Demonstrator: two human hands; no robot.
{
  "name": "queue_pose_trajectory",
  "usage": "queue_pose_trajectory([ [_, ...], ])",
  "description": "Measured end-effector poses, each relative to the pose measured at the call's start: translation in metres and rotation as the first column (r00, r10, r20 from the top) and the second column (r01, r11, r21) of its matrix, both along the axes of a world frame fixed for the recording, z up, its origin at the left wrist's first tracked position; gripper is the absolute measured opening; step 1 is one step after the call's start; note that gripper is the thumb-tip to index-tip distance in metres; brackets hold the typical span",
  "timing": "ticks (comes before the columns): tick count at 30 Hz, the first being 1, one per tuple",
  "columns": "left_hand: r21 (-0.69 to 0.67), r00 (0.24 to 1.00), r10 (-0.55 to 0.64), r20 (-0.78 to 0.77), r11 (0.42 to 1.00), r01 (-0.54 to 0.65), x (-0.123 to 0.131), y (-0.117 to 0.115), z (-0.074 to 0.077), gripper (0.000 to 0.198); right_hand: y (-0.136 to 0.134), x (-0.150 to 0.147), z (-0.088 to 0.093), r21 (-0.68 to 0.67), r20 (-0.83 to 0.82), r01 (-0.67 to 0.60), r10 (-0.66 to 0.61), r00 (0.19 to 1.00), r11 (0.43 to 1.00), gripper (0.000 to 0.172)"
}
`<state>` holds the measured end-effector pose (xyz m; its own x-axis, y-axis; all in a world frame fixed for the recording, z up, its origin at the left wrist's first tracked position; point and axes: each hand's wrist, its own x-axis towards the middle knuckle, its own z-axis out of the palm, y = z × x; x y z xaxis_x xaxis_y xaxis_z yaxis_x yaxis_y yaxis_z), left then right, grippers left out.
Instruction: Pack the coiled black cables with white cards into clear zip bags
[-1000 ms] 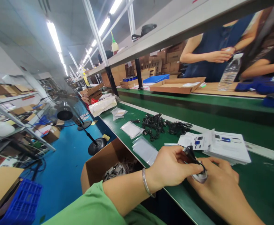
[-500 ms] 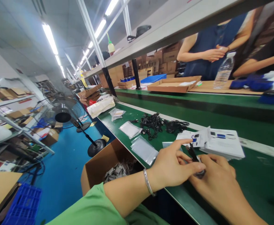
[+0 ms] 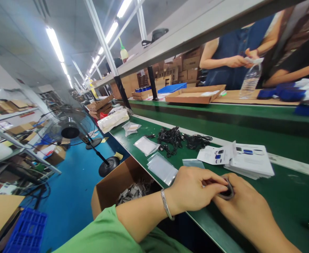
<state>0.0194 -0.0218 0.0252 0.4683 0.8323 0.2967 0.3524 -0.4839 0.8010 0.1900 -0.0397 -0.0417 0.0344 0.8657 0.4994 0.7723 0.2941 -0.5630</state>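
A small dark cable coil (image 3: 227,191) sits between the two hands, just above the green table (image 3: 289,200). The fingers (image 3: 212,181) of the left hand (image 3: 194,188) are close together and press on the coil from the left. The right hand (image 3: 245,200) curls under it, so both hands clamp it. Past the coil, on the table, lie a stack of printed papers (image 3: 249,160), a heap of black cables (image 3: 177,138) and clear plastic bags (image 3: 162,168). Left of the coil, a cardboard box (image 3: 109,189) holds small grey parts (image 3: 134,191).
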Motion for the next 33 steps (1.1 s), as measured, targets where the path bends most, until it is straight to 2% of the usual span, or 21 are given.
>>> queue_pose_trajectory([
  [5,0.155,0.991,-0.081,-0.107,0.983,0.097,0.004,-0.001,-0.011,0.016,0.001,0.013,-0.008,-0.129,-0.052,0.016,-0.023,0.998,0.991,0.015],
  [8,0.144,0.988,-0.071,-0.138,0.985,0.091,0.001,0.003,-0.016,0.023,0.003,0.012,-0.006,-0.175,-0.088,0.048,-0.064,0.994,0.983,0.022],
  [11,0.077,0.988,-0.083,-0.13,0.993,0.093,-0.004,0.012,-0.018,0.015,0.003,0.002,0.0,-0.195,-0.205,0.029,-0.069,0.976,0.98,0.04],
  [14,0.114,0.995,-0.046,-0.09,0.992,0.056,-0.012,0.022,-0.016,0.011,0.002,-0.007,0.008,-0.232,-0.361,0.011,-0.097,0.928,0.973,0.065],
  [17,0.158,0.998,0.003,-0.059,0.987,0.007,-0.02,0.026,-0.012,0.015,0.002,-0.008,0.014,-0.271,-0.591,-0.096,-0.086,0.802,0.958,0.071],
  [19,0.159,1.0,0.009,-0.029,0.987,-0.005,-0.023,0.026,-0.009,0.015,0.002,-0.008,0.019,-0.298,-0.75,-0.205,-0.095,0.654,0.932,0.068],
  [21,0.141,1.0,-0.016,0.001,0.99,0.016,-0.024,0.024,-0.008,0.014,0.003,-0.008,0.023,-0.335,-0.835,-0.262,-0.156,0.528,0.905,0.063],
  [24,0.091,0.996,-0.093,-0.006,0.992,0.093,-0.024,0.023,-0.005,0.01,0.001,-0.009,0.027,-0.369,-0.864,-0.298,-0.207,0.459,0.881,0.058],
  [27,0.014,0.999,-0.046,0.015,0.999,0.046,-0.022,0.025,-0.005,0.02,-0.001,-0.007,0.025,-0.337,-0.872,-0.264,-0.194,0.449,0.904,0.054],
  [30,-0.214,0.99,0.011,0.137,0.977,0.019,-0.02,0.027,-0.008,0.032,-0.002,-0.004,0.022,-0.297,-0.863,-0.238,-0.153,0.481,0.925,0.047],
  [33,-0.446,0.964,0.018,0.264,0.889,0.105,-0.018,0.029,-0.011,0.045,-0.003,-0.002,0.022,-0.285,-0.829,-0.288,-0.085,0.552,0.914,0.044],
])
